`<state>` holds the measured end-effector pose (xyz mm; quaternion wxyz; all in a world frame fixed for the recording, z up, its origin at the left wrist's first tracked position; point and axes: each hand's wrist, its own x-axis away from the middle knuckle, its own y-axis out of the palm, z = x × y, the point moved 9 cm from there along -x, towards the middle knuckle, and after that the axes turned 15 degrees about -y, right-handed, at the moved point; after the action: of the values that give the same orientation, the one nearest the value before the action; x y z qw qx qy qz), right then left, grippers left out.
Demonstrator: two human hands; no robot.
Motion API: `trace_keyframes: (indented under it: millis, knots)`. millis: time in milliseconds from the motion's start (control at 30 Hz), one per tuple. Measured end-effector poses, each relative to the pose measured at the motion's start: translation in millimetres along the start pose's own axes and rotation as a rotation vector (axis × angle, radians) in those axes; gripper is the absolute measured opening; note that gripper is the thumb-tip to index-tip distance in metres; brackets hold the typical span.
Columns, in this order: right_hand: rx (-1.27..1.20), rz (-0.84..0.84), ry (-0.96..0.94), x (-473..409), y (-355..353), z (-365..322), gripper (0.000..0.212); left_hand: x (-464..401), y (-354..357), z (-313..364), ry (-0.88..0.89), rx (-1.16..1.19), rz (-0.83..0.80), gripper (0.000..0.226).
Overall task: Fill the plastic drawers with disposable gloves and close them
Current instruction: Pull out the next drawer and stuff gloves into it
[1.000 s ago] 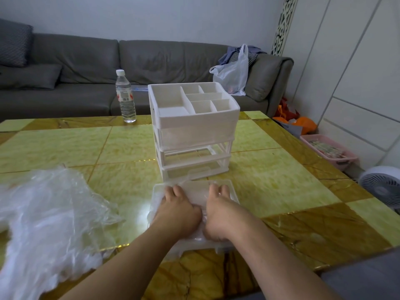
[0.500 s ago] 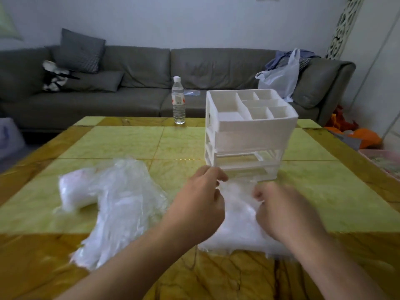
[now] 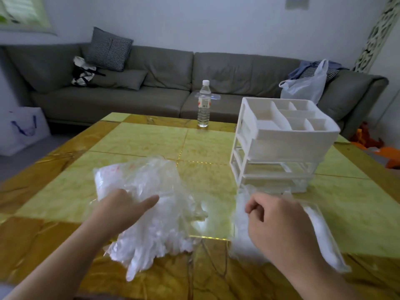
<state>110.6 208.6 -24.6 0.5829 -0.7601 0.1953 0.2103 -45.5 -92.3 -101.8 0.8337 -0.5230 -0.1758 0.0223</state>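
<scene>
Head view, places taken from the drawer unit [image 3: 281, 146] standing on the yellow table [image 3: 138, 139]. Left hand [image 3: 121, 210] is resting on the glove pile [image 3: 151, 204] lying left of the unit and nearer the camera, fingers extended, index pointing toward the unit, gripping nothing. Right hand [image 3: 279, 221] is hovering over the pulled-out drawer [image 3: 318, 230] lying directly before the unit and stuffed with gloves; its fingers are curled narrow, and whether they are pinching any film I cannot tell. Water bottle [image 3: 204, 105] is standing behind the unit, to its left.
</scene>
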Motion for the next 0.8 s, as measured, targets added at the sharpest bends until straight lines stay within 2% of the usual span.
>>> trace_keyframes:
  millis: [133,233,300,400,467,533,567,633,667,767,800]
  knots:
    - [-0.048,-0.02,-0.009,-3,13,-9,0.022,-3,17,1,-0.039,0.485,-0.117,0.04]
    - [-0.097,-0.019,0.0,-3,19,-7,0.025,-2,11,4,-0.032,0.637,-0.112,0.03]
    - [-0.129,-0.01,0.004,-2,21,-4,0.028,4,-4,9,0.006,0.657,-0.042,0.029]
    - [-0.188,0.037,-0.01,-3,16,-7,0.033,25,-31,18,0.135,0.641,0.093,0.036]
    - [-0.326,0.065,0.005,-4,14,-9,0.034,52,-48,30,0.306,0.594,0.211,0.03]
    - [-0.724,0.039,0.13,-3,22,-11,0.017,87,-58,47,0.525,0.409,0.389,0.007]
    - [-1.02,-0.011,0.245,-2,31,-17,0.004,104,-57,56,0.644,0.308,0.461,0.01]
    - [-1.471,-0.123,0.498,4,49,-28,0.047,137,-43,74,0.904,0.156,0.524,0.016]
    - [-1.566,-0.159,0.546,5,49,-31,0.057,152,-32,82,1.01,0.104,0.545,0.017]
    - [-1.52,-0.263,0.627,10,57,-25,0.064,172,-2,89,1.165,-0.007,0.572,0.019]
    - [-1.462,-0.257,0.635,11,61,-19,0.059,175,5,89,1.187,-0.024,0.579,0.021]
